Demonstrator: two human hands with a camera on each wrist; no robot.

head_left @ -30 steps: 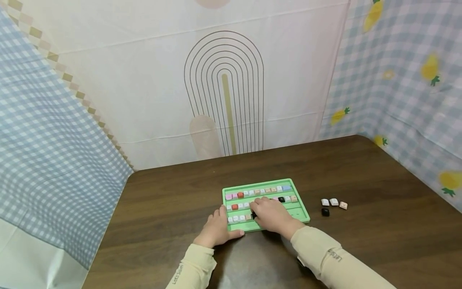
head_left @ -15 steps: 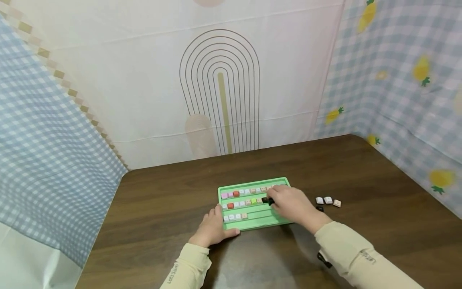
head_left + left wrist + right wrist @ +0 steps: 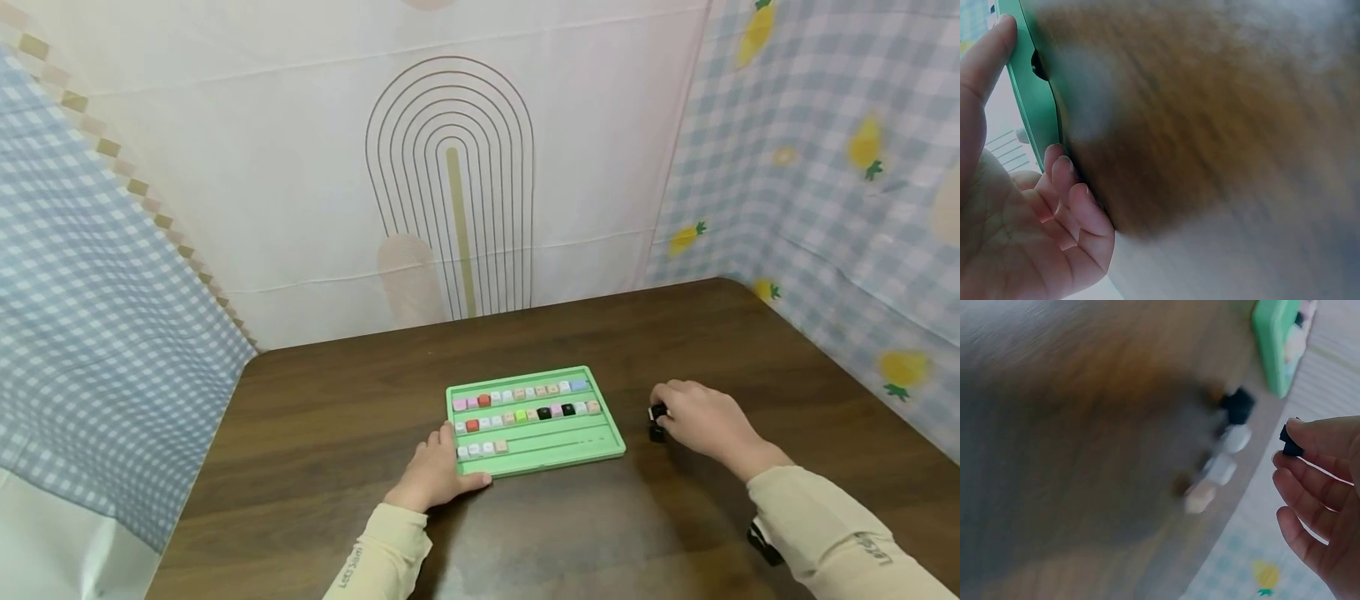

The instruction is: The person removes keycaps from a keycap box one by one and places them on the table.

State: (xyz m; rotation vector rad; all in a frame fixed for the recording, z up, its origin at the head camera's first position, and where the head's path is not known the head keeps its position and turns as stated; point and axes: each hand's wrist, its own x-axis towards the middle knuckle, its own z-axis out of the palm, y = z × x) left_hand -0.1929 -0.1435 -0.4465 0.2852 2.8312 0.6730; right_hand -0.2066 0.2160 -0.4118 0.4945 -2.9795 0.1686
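A green tray (image 3: 558, 454) with three grooved rows of small keycaps lies on the brown table. My left hand (image 3: 431, 475) grips its front left corner, thumb along the front edge and fingers at the left side; the left wrist view shows those fingers curled at the green edge. Right of the tray, my right hand (image 3: 708, 421) pinches a black keycap (image 3: 1291, 445) between thumb and fingertip. On the table below it lie a loose black keycap (image 3: 1239, 405), two white keycaps (image 3: 1219, 469) and a peach keycap (image 3: 1200, 497), largely covered by the hand in the head view.
The upper two rows carry keycaps across their length; the lower row has several pale keycaps (image 3: 487, 447) at its left end. Behind the table (image 3: 360, 375) hangs a pale cloth (image 3: 315, 208), with blue checked cloth at both sides.
My right hand has left the tray and moved right to the loose keycaps. Black and pink keycaps now show in the middle row where it was. The left hand keeps its grip.
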